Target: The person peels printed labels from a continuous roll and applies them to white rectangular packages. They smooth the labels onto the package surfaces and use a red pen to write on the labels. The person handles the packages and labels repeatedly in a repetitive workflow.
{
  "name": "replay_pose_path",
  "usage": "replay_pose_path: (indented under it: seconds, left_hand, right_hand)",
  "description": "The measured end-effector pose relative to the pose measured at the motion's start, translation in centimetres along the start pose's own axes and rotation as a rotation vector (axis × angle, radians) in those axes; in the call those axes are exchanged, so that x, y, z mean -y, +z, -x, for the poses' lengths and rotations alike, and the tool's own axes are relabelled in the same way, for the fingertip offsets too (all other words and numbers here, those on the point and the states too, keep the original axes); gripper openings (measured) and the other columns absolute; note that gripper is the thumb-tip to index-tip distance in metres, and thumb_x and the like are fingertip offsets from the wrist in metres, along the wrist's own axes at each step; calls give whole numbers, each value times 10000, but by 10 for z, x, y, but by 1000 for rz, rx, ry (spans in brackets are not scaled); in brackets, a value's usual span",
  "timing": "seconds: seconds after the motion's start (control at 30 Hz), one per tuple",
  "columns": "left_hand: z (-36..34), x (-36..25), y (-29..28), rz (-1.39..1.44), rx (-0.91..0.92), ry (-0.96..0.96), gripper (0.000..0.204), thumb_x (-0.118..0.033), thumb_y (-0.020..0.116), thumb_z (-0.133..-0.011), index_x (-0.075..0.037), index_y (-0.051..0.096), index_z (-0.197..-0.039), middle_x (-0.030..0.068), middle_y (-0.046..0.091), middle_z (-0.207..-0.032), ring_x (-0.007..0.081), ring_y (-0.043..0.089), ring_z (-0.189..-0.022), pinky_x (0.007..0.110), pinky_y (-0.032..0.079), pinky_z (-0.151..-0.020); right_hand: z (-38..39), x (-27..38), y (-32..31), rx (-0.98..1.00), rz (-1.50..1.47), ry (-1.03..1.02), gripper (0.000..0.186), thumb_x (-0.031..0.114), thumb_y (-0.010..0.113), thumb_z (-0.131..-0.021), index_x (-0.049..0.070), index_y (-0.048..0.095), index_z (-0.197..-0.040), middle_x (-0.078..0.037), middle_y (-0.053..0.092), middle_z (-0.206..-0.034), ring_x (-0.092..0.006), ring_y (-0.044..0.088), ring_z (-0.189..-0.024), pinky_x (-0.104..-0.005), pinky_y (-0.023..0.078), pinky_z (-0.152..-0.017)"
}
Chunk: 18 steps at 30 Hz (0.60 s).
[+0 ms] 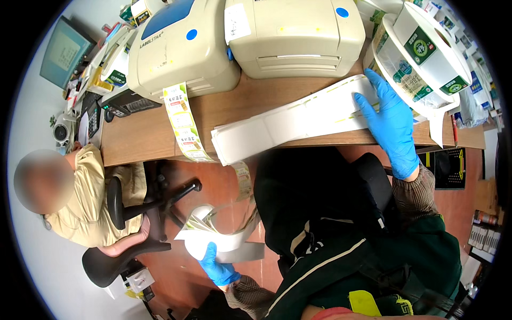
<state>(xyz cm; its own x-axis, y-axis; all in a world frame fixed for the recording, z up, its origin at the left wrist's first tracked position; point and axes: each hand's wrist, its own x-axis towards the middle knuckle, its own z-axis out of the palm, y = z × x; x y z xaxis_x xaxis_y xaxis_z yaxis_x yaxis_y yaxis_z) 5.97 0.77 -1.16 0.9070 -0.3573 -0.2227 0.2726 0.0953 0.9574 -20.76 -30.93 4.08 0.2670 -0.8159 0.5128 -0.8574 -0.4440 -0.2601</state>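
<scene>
Wooden desk (149,133) fills the upper half of the frame, above a reddish floor. Two beige label printers stand on it: one at upper left (181,48), one at upper centre (293,34). A printed label strip (184,125) hangs from the left printer, over the desk's front edge and down toward the floor.

At centre, a stack of blank white backing strips (288,120) lies slanting across the desk, its left end jutting past the front edge. The right hand (392,120), in a blue glove, lies flat on the stack's right end, fingers spread wide and pressing down, holding nothing. Just beyond its fingertips, at upper right, a big roll of green-printed labels (421,58) stands tilted on the desk.

The left hand (217,266), also blue-gloved, is low in the frame at lower centre-left, well apart from the desk. It is closed on a loose bundle of curled strip (213,234), which fans out above the hand and trails up toward the desk edge.

At the left of the frame another person in a tan top sits on a black office chair (128,213). A calculator (130,101) lies on the desk's left end, and a monitor (64,50) stands at far upper left.
</scene>
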Motion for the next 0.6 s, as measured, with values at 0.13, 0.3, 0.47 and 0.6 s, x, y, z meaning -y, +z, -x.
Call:
replay_pose_path:
  seconds: [0.13, 0.3, 0.47, 0.6]
  left_hand:
    - [0, 5, -7, -3, 35, 14, 676, -62, 606, -781, -31, 327, -1396, 125, 435, -1346, 264, 446, -1213, 387, 353, -1037]
    - [-1, 11, -19, 19, 32, -21, 653, -55, 600, -788, -29, 340, -1386, 123, 448, -1336, 267, 458, -1202, 394, 369, -1026]
    - [5, 4, -10, 63, 41, -70, 608, -16, 579, -805, -20, 357, -1371, 106, 505, -1275, 257, 517, -1128, 402, 388, -1012]
    - [17, -12, 14, -47, 97, 5, 622, 31, 691, -712, 14, 446, -1283, 104, 568, -1152, 216, 569, -1016, 334, 477, -883]
  right_hand:
    - [3, -3, 3, 75, 46, 2, 470, 302, 641, -837, 81, 530, -1237, -149, 598, -1149, -294, 651, -850, -354, 527, -751]
    - [2, 18, -11, -70, -128, 8, 389, 194, 636, -844, 74, 554, -1204, -103, 593, -1116, -191, 617, -683, -288, 509, -639]
    - [33, 85, -17, 275, -927, -91, 237, 46, 631, -834, 48, 634, -1071, -51, 605, -807, -121, 518, -588, -237, 440, -569]
    - [79, 153, 10, 1124, -1087, -329, 365, 273, 707, -800, 14, 629, -1044, -136, 599, -839, -236, 595, -644, -302, 468, -602]
